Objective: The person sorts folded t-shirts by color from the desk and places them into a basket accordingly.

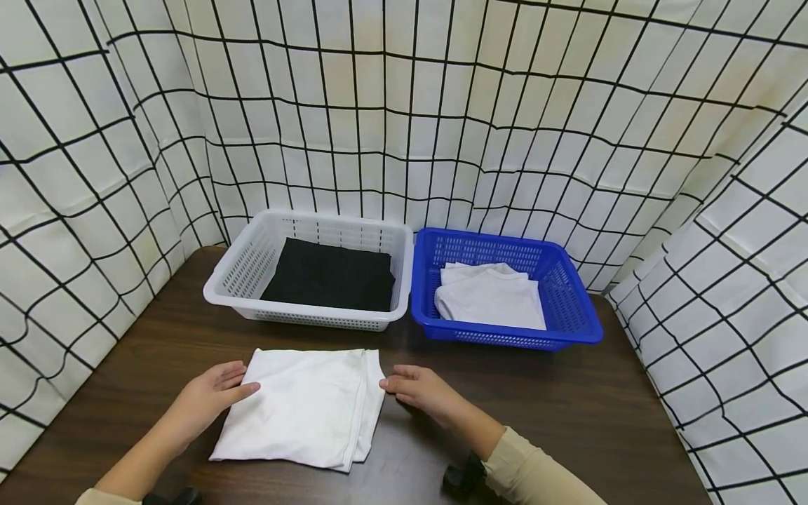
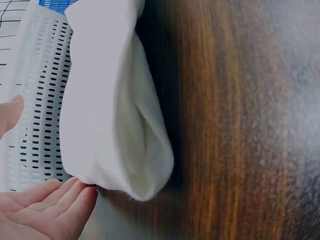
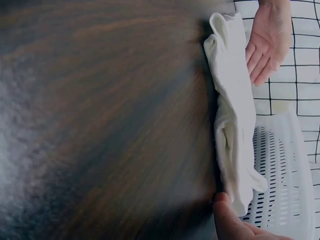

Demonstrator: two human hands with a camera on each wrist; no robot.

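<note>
A folded white cloth point(image 1: 303, 407) lies flat on the dark wooden table, with a doubled strip along its right side. In the left wrist view the folded white cloth point(image 2: 95, 100) shows its layered, looped edge. My left hand point(image 1: 205, 400) is at the cloth's upper left side, fingers extended and thumb apart. On the other side, the fingertips of my right hand point(image 1: 429, 395) meet the upper right edge. The right wrist view shows that hand's thumb point(image 3: 227, 217) against the end of the cloth; its other fingers are mostly out of sight there.
Behind the cloth stands a white basket point(image 1: 243, 305) holding folded black fabric point(image 1: 331, 277). Touching or close to its right side is a blue basket point(image 1: 581, 319) with folded white fabric point(image 1: 492, 298) inside. A white curtain with black grid lines point(image 1: 404, 105) surrounds the table point(image 1: 568, 421).
</note>
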